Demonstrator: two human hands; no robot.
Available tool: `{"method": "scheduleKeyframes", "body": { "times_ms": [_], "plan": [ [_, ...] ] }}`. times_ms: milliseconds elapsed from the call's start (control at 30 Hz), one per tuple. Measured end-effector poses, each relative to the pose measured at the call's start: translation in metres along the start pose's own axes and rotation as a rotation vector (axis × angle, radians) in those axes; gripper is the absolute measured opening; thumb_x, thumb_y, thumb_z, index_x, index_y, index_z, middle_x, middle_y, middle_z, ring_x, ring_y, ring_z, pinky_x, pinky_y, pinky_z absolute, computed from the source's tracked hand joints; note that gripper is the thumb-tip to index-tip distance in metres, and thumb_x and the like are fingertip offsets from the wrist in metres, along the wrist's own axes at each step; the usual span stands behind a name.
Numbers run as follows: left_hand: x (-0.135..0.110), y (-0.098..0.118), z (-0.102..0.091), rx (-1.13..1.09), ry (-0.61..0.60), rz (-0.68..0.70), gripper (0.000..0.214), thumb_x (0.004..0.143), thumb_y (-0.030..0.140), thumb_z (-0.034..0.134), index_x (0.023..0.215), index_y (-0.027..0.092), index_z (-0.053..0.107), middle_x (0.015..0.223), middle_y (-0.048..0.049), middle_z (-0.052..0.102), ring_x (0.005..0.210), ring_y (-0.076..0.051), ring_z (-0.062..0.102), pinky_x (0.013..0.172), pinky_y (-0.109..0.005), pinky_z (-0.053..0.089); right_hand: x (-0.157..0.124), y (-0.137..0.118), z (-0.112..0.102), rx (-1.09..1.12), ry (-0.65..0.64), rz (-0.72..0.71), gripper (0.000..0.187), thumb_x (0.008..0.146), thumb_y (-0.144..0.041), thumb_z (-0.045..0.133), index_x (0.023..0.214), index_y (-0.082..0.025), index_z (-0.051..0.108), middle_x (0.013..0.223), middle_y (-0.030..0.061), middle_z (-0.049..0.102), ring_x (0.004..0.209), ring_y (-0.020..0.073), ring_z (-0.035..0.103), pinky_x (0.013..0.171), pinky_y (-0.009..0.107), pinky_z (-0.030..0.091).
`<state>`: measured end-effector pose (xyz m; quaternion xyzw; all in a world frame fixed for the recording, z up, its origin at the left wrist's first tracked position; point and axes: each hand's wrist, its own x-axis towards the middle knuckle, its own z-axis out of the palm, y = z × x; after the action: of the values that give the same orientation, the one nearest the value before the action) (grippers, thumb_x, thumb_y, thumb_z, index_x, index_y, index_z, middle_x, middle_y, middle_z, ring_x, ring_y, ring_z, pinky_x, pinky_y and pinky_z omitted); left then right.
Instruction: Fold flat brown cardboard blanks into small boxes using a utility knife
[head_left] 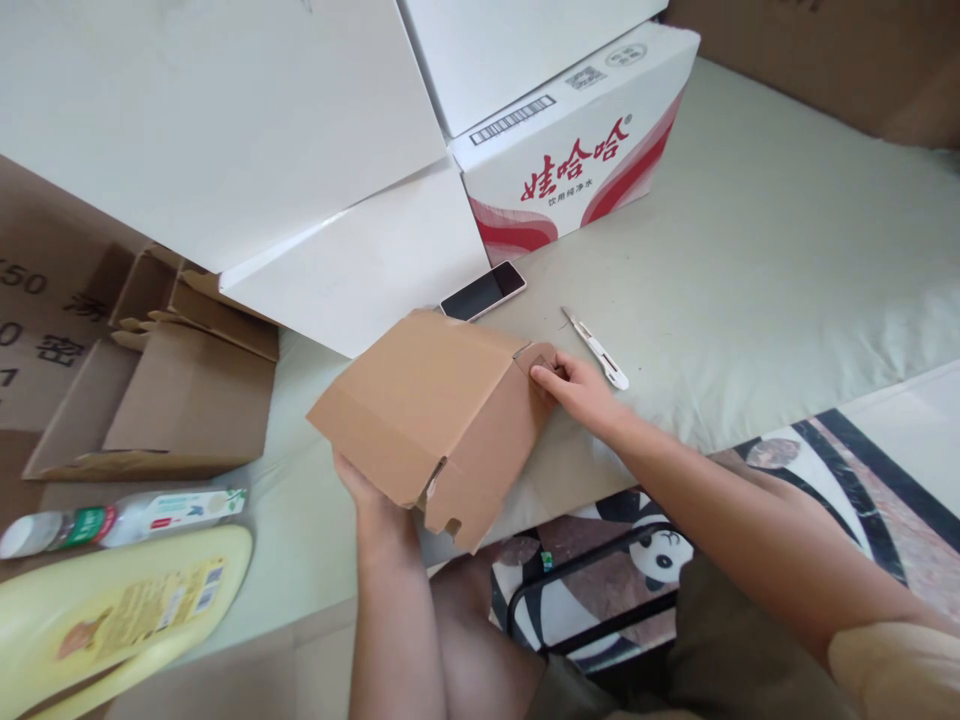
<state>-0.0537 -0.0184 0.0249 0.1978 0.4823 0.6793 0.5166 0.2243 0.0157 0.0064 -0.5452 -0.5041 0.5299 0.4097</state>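
A brown cardboard box (427, 400), partly folded with flaps sticking out, is held tilted above the pale green cloth. My right hand (574, 385) pinches its right corner flap, thumb on top. Under the box's near left side is my left hand (364, 480), supporting it; the fingers are hidden behind the cardboard. A white utility knife (595, 348) lies on the cloth just beyond my right hand, its blade end pointing away. Behind the box lies a phone (484, 291) with a dark screen.
White cartons (225, 110) and a red-and-white water carton (577, 160) stand at the back. At the left are open cardboard boxes (195, 390), a plastic bottle (127, 520) and a yellow jug (135, 610). A panda-patterned mat (660, 555) lies below the pale cloth surface (780, 260).
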Motion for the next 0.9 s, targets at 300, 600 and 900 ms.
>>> {"method": "scheduleKeyframes", "body": {
  "times_ms": [300, 600, 900],
  "plan": [
    [0.0012, 0.0003, 0.0017, -0.130, 0.001, -0.006, 0.032, 0.082, 0.046, 0.055, 0.096, 0.020, 0.067, 0.085, -0.0039, 0.070, 0.080, -0.025, 0.067, 0.069, -0.035, 0.051, -0.0019, -0.0012, -0.0006, 0.006, -0.008, -0.003, 0.033, 0.082, -0.055, 0.056, 0.079, -0.022, 0.054, 0.074, -0.0006, 0.056, 0.072, 0.0185, 0.054, 0.064, 0.033, 0.038],
    [-0.0031, 0.0022, 0.0042, -0.147, 0.012, -0.036, 0.030, 0.081, 0.046, 0.056, 0.093, 0.020, 0.066, 0.084, -0.0034, 0.070, 0.078, -0.025, 0.067, 0.067, -0.036, 0.051, -0.0037, -0.0010, -0.0002, -0.026, 0.003, -0.006, 0.032, 0.083, -0.054, 0.054, 0.081, -0.022, 0.055, 0.076, 0.0002, 0.057, 0.074, 0.0193, 0.054, 0.065, 0.033, 0.038],
    [-0.0045, 0.0031, 0.0089, -0.178, 0.006, -0.041, 0.025, 0.080, 0.041, 0.056, 0.089, 0.019, 0.064, 0.078, -0.0033, 0.068, 0.073, -0.024, 0.066, 0.065, -0.035, 0.049, -0.0035, 0.0017, 0.0010, -0.054, 0.002, -0.024, 0.032, 0.084, -0.054, 0.052, 0.081, -0.022, 0.054, 0.076, 0.0007, 0.056, 0.071, 0.0187, 0.051, 0.065, 0.034, 0.037]
  ]
}}
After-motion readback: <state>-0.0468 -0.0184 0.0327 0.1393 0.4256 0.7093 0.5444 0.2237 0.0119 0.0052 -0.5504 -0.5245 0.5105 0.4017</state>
